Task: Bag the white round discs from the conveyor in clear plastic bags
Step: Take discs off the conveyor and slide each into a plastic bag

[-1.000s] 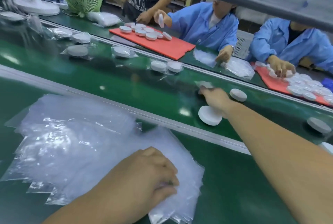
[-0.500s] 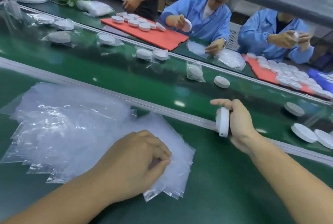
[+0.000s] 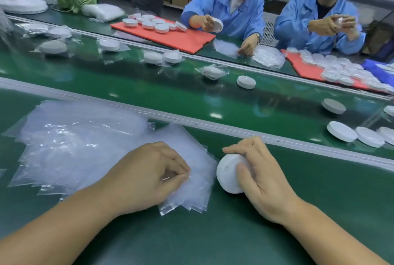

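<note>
One-handed, held a white round disc (image 3: 229, 174) on edge, right hand (image 3: 259, 176) curled round its rim, thumb laid across the smooth matte face. Kept it just beside the stack of bags (image 3: 74, 147), at the stack's 3 o'clock, over the green desk (image 3: 234, 232). Pinched the top clear plastic bag (image 3: 191, 188) between thumb and fingertips of the left hand (image 3: 149, 176). Saw more discs (image 3: 341, 131) lying flat on the conveyor (image 3: 170, 89) toward 2 o'clock.
</note>
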### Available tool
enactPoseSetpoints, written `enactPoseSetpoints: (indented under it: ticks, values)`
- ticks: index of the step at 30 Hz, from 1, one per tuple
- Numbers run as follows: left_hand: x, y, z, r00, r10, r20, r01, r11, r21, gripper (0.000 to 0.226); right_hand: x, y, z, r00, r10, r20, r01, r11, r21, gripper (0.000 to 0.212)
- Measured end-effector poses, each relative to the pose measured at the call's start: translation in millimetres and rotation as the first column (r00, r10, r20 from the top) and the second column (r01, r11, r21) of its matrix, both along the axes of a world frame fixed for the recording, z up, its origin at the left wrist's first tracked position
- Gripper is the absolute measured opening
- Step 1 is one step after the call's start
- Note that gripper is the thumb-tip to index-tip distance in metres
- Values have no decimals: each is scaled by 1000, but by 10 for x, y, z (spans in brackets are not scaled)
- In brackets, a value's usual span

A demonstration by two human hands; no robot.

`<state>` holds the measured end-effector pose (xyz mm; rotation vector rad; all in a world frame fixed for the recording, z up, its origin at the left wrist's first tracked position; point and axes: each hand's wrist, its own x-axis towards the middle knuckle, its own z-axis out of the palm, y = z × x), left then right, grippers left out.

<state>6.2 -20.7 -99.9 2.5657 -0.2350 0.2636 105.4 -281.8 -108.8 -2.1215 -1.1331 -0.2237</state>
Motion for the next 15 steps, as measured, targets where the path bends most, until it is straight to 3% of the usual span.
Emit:
enactPoseSetpoints:
  ticks: [2,5,7,13,15]
  values:
    - [14,-12,25,998,58,11,-56,986,-158,9,-36,49,35,989,61,134,-73,994,81,30]
    - [32,-38,60,988,153,-1,-144,924,-353,15,-75,137,54,908,140,394,-195,975,104,33]
    - [36,-52,77,981,194,-28,-187,886,-424,17,-105,170,56,857,178,484,-261,959,108,32]
    - [20,-116,160,966,225,-127,-258,817,-516,12,-109,198,62,836,229,498,-339,930,142,26]
    - [9,-140,176,965,208,-159,-261,802,-537,12,-94,202,61,835,230,500,-357,917,175,35]
